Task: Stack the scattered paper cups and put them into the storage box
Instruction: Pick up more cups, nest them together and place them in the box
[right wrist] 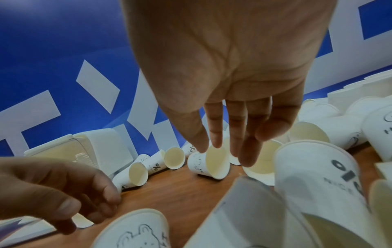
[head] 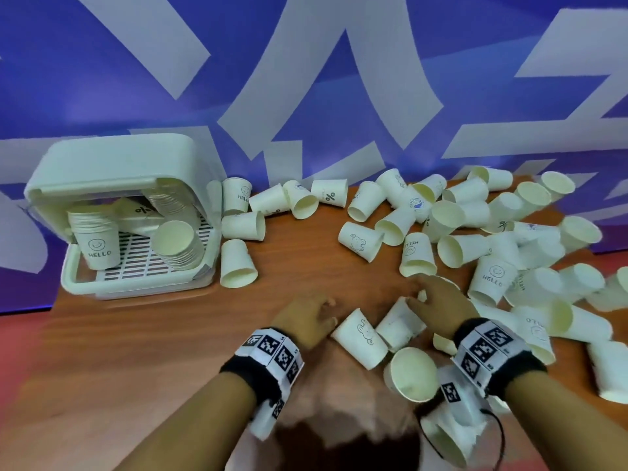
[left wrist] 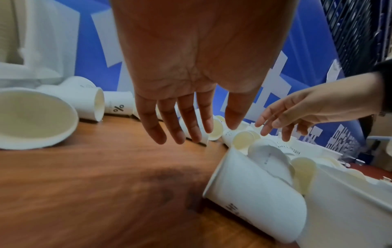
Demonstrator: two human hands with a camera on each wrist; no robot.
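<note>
Many white paper cups lie scattered on the wooden table (head: 142, 351). The white storage box (head: 112, 158) stands open at the back left and holds stacks of cups (head: 97, 239). My left hand (head: 324, 305) hovers over the table with straight fingers (left wrist: 186, 124) and holds nothing. A bear-print cup (head: 360, 338) lies just right of it; I cannot tell whether they touch. My right hand (head: 416, 297) reaches down with spread fingers (right wrist: 214, 130) over a tipped cup (head: 401, 326) and grips nothing. An open-mouthed cup (head: 413, 373) lies by the right wrist.
A dense heap of cups (head: 503, 232) covers the table's right half. A few cups (head: 238, 263) lie beside the box. Bare wood shows between the box and my hands. A blue wall (head: 102, 79) with white shapes runs along the far edge.
</note>
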